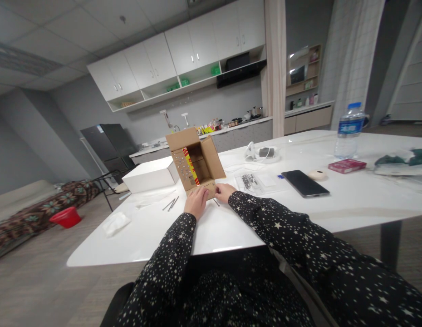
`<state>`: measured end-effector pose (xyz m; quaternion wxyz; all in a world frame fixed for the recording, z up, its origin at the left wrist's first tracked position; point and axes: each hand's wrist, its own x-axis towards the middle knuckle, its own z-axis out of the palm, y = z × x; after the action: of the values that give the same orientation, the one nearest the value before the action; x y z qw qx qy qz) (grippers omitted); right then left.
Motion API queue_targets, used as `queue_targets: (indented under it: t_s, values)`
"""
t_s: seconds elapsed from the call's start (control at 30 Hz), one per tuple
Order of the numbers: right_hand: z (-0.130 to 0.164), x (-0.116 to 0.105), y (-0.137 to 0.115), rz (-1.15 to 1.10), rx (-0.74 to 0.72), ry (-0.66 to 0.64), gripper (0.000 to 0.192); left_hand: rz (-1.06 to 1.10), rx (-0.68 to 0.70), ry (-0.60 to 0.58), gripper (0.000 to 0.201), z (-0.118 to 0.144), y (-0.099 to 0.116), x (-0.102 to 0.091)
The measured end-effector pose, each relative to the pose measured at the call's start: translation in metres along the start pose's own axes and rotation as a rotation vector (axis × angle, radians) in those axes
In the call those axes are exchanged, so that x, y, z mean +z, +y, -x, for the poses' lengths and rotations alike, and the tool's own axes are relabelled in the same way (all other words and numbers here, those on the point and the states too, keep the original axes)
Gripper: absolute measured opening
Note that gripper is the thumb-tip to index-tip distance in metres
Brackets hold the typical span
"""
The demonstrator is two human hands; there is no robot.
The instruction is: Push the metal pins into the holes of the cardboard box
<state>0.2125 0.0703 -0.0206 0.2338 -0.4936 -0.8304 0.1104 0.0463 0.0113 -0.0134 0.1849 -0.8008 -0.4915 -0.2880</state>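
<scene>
An open cardboard box stands tilted on the white table, its mouth towards me and its flaps spread. Red and yellow tape runs along its edge, and small dots cover the left flap. My left hand is closed over the box's lower flap, fingers on the cardboard. At that flap's right corner, my right hand is closed in a pinch; a small dark spot shows at its fingertips, too small to name. Thin dark sticks lie left of my left hand, and another thin stick lies between my hands.
Behind the box is a long white box. A crumpled tissue lies left. To the right are a clear plastic bag, a phone, a pink box, a water bottle and a white corded device.
</scene>
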Motion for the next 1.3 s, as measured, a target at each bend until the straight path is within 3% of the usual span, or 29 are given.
queue_targets:
  t_s: [0.2, 0.53, 1.3]
  values:
    - [0.0, 0.001, 0.001, 0.003, -0.011, 0.007, 0.019, 0.073, -0.103, 0.104, 0.021, 0.0, -0.008, 0.002]
    - [0.0, 0.001, 0.001, 0.011, -0.008, 0.01, 0.017, 0.227, -0.277, 0.133, 0.021, 0.001, -0.013, 0.002]
    - [0.002, -0.001, -0.001, 0.0, 0.003, 0.002, 0.016, 0.243, -0.294, 0.111, 0.02, -0.001, -0.015, 0.003]
